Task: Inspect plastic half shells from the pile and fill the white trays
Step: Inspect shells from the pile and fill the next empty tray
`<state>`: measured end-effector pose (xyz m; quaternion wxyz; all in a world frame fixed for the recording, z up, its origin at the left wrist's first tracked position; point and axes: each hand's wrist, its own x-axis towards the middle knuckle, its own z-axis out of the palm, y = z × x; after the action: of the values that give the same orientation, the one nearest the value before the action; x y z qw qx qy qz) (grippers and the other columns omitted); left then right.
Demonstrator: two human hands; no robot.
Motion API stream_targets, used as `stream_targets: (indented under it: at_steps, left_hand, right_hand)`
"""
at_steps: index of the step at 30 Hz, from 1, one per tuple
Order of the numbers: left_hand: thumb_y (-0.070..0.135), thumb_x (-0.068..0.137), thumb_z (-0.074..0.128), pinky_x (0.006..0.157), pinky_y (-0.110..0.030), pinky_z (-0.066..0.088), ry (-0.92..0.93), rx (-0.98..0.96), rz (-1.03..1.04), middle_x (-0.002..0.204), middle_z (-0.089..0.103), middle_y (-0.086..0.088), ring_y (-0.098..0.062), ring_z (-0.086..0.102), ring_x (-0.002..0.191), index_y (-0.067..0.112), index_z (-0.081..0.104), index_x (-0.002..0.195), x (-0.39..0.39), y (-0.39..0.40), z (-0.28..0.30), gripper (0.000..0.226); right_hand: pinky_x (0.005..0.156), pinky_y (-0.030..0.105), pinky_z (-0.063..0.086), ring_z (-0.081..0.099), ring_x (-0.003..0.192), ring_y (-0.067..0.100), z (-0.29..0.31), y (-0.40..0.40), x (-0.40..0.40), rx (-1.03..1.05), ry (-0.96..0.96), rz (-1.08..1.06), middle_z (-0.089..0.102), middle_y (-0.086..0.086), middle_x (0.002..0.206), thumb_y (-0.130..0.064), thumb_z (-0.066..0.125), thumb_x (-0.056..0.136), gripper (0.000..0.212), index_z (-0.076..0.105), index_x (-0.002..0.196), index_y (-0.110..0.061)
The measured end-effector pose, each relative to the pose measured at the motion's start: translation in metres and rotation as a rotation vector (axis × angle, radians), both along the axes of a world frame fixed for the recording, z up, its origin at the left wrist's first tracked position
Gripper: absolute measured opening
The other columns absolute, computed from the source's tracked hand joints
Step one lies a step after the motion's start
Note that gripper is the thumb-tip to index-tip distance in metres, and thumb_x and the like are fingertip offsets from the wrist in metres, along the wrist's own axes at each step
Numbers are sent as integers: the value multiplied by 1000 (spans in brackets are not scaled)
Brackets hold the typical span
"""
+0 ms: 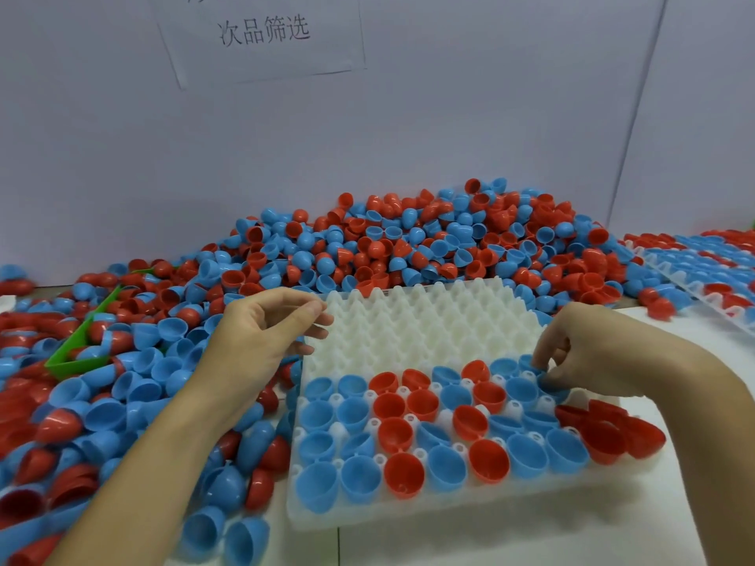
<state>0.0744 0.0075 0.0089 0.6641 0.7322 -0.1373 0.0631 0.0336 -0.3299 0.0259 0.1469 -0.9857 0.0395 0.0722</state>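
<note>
right now your right hand (580, 353) has its fingers pinched on a blue half shell (545, 379), seating it at the right end of the white tray's (416, 320) partly filled rows. your left hand (261, 324) hovers at the tray's far left corner, fingers loosely curled, holding nothing. press crooked and the shell could sit tilted on the pegs or nudge its neighbours; the pile (408, 239) crowds the tray's far edge.

We cannot tell what our right hand (580, 353) pinches; the sign (261, 34) and side tray (702, 288) run off frame.
</note>
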Motion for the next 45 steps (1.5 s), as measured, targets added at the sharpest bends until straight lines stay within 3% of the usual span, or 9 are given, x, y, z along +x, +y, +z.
stream_targets:
  at_steps: [5, 10, 14, 18, 25, 31, 37, 41, 45]
  left_hand:
    - [16, 96, 64, 68, -19, 52, -49, 127, 156, 90, 77, 6, -4, 70, 84, 21, 76, 92, 13, 25, -2, 13]
    - [11, 91, 68, 68, -6, 47, -194, 617, 301, 86, 71, 14, 2, 63, 82, 26, 73, 89, 17, 36, -9, 17]
    - [15, 93, 66, 100, -28, 38, -227, 933, 277, 110, 57, 10, -11, 42, 110, 30, 70, 110, 19, 30, -20, 23]
    - [20, 97, 60, 101, -34, 26, -255, 1175, 291, 116, 46, 13, -13, 31, 112, 36, 68, 118, 18, 21, -31, 27]
    - [22, 94, 67, 101, -38, 38, -207, 886, 353, 107, 60, 15, -16, 50, 112, 28, 67, 98, 18, 30, -16, 7]
    - [25, 84, 80, 64, -15, 43, -142, 623, 397, 78, 67, 3, -9, 62, 75, 23, 62, 76, 14, 32, -8, 20]
    - [20, 88, 76, 63, -17, 46, -163, 581, 416, 84, 66, 2, -18, 63, 79, 23, 61, 78, 15, 32, -8, 18]
    - [16, 89, 75, 84, -31, 55, -140, 470, 357, 96, 69, 4, -17, 66, 97, 20, 65, 89, 14, 29, -6, 11]
    - [15, 86, 78, 77, -9, 51, -217, 354, 279, 95, 68, 15, -1, 65, 91, 27, 66, 88, 5, 14, 1, 17]
  right_hand:
    - [58, 16, 45, 62, 78, 9, 1, 0, -1, -72, 4, 15, 66, -18, 84, -26, 76, 85, 22, 68, 75, -44]
    - [44, 8, 40, 57, 64, 6, 1, -1, 0, -98, -49, 19, 58, -19, 66, -10, 64, 88, 44, 66, 66, -49]
    - [42, 15, 42, 62, 53, 8, 3, 0, -3, -78, -214, -22, 60, -24, 71, -8, 57, 91, 44, 67, 67, -43]
    - [44, 13, 30, 49, 52, 1, 6, 11, -3, -56, -501, -70, 51, -23, 61, -10, 63, 90, 22, 79, 83, -24]
    - [53, 23, 39, 44, 63, 0, 8, 30, -3, -32, -711, -37, 54, -8, 74, -13, 71, 86, 14, 78, 96, -20]
    - [62, 33, 51, 49, 68, 5, 7, 45, -2, -1, -731, -20, 59, -6, 80, -16, 69, 87, 18, 77, 101, -23]
    - [62, 27, 46, 49, 69, 3, 4, 59, -4, 33, -716, 50, 57, -10, 80, -15, 68, 89, 20, 76, 104, -24]
    - [64, 22, 42, 50, 70, 2, 2, 67, -3, 60, -714, 92, 53, -17, 79, -13, 68, 89, 21, 76, 105, -24]
    - [59, 15, 41, 55, 68, 5, 1, 79, -6, 197, -768, 131, 59, -19, 77, -15, 68, 89, 17, 78, 100, -25]
